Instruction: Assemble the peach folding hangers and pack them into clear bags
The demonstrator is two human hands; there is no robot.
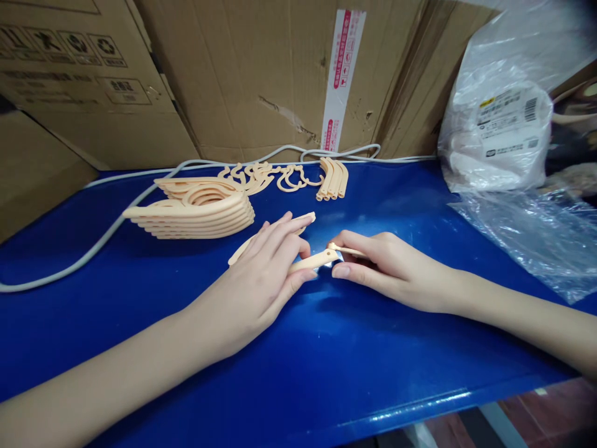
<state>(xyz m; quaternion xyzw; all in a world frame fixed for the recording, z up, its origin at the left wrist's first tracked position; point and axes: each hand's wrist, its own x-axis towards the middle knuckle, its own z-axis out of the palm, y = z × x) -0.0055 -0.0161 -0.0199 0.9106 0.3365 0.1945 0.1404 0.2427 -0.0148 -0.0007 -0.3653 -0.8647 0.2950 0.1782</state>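
Note:
My left hand [265,274] lies on the blue table [298,373] with its fingers pressed over a peach plastic hanger part [313,261], which pokes out past the fingertips. My right hand [382,264] meets it from the right and pinches a thin peach piece [347,251] against that part's end. Behind my left hand a stack of folded peach hangers [196,214] rests on the table. Further back lie several loose peach hooks [261,177] and a small bundle of curved peach arms [332,179].
Cardboard boxes [261,74] stand along the back edge. A white cable [93,249] runs from the left across the back of the table. Clear plastic bags [504,124] with labelled contents lie at the right. The table's front edge [420,404] is close.

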